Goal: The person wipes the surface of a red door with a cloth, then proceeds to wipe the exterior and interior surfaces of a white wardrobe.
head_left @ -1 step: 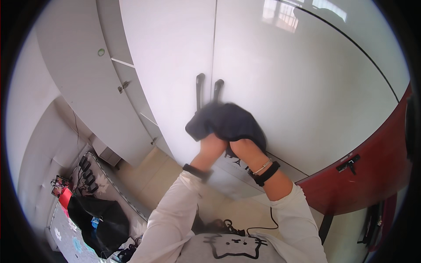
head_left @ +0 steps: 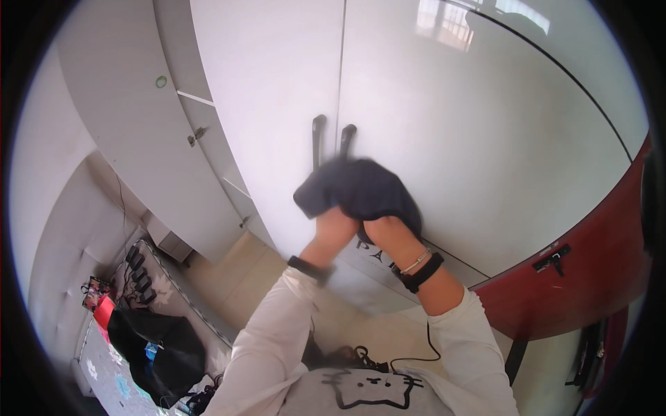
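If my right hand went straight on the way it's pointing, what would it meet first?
The dark cloth covering the end of your right hand; beyond that, probably the white cabinet door near the dark handles, though depth is unclear.

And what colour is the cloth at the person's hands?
The cloth is dark navy, seen best in the head view.

Dark lettering [head_left: 363,245] plus tower-shaped mark [head_left: 377,256] on pale surface [head_left: 354,277], partly hidden by right forearm [head_left: 390,239]; small pale strip [head_left: 552,247] on red panel [head_left: 590,277] unreadable.
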